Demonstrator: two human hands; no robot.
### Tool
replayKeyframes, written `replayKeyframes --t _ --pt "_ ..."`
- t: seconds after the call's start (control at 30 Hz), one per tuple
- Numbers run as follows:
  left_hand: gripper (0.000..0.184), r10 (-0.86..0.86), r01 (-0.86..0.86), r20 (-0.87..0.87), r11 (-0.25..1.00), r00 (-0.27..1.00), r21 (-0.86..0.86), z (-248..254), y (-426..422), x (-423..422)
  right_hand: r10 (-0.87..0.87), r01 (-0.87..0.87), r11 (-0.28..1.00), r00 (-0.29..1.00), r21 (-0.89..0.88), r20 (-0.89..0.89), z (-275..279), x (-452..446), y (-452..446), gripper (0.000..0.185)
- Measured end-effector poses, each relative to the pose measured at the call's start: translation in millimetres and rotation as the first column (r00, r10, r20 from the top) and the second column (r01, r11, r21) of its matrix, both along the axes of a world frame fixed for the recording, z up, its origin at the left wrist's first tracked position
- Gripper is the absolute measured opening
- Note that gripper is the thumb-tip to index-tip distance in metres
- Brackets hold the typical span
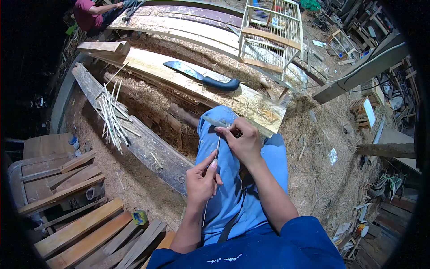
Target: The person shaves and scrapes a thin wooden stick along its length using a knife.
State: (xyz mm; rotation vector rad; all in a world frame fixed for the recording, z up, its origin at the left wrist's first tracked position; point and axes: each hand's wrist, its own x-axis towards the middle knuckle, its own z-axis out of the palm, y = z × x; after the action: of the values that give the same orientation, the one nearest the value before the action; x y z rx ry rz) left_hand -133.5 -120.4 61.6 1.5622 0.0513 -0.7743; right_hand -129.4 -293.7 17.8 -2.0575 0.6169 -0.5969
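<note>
the knife handle (221, 84) is black, the sticks (113, 117) cream, the trousers (231, 175) light blue.

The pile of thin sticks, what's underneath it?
The pile lies across a long grey plank, with some ends poking past its edge over the ground. The top sticks cover the lower ones and the wood right beneath, so those parts can't be seen.
</note>
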Motion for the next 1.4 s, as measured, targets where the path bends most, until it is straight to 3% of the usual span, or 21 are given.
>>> replayKeyframes --t 0.07,0.2,0.4,0.47,0.8,0.9,0.97,1.17,1.23,1.27,1.4 --pt "0.035 -0.007 0.007 -0.009 1.0 1.0 0.014 0 -3 4 0.106 -0.111 0.992 0.991 0.057 0.078 -1 -3 -3 0.042" --pt "0.038 -0.024 0.023 -0.008 1.0 1.0 -0.008 -4 -5 8 0.147 -0.153 0.986 0.985 0.061 0.095 0 -4 -2 0.043" --pt "0.038 -0.046 0.045 -0.028 0.999 0.999 -0.02 -3 -1 12 0.115 -0.125 0.986 0.989 0.108 0.096 -2 0 -1 0.043" --pt "0.038 -0.043 0.042 -0.048 0.999 0.998 -0.027 -5 0 13 0.109 -0.116 0.989 0.99 0.087 0.085 2 1 -1 0.037" --pt "0.036 -0.055 0.051 -0.06 0.997 0.997 -0.061 -1 13 3 0.001 0.0 1.0 0.999 -0.013 0.044 0 4 1 0.043" --pt "0.036 -0.058 0.051 -0.063 0.993 0.996 -0.111 0 18 2 -0.071 0.079 0.991 0.994 0.106 -0.078 -1 5 -2 0.04" --pt "0.036 -0.06 0.052 -0.051 0.988 0.997 -0.146 1 20 3 -0.161 0.141 0.966 0.984 0.217 0.077 -16 6 -12 0.037" --pt "0.037 -0.089 0.082 -0.033 0.981 0.995 -0.174 -1 23 2 0.062 0.009 0.873 0.989 0.487 -0.131 26 -8 -17 0.029" --pt "0.036 -0.089 0.083 -0.027 0.982 0.996 -0.169 -2 23 2 0.15 -0.118 0.722 0.989 0.682 0.013 36 -8 -11 0.026" --pt "0.036 -0.089 0.083 -0.026 0.982 0.996 -0.169 -1 22 2 0.193 -0.19 0.715 0.979 0.673 0.071 37 -7 -10 0.026" --pt "0.035 -0.084 0.075 -0.048 0.984 0.995 -0.16 3 21 3 0.136 -0.196 0.685 0.981 0.702 0.141 22 -5 -10 0.022"
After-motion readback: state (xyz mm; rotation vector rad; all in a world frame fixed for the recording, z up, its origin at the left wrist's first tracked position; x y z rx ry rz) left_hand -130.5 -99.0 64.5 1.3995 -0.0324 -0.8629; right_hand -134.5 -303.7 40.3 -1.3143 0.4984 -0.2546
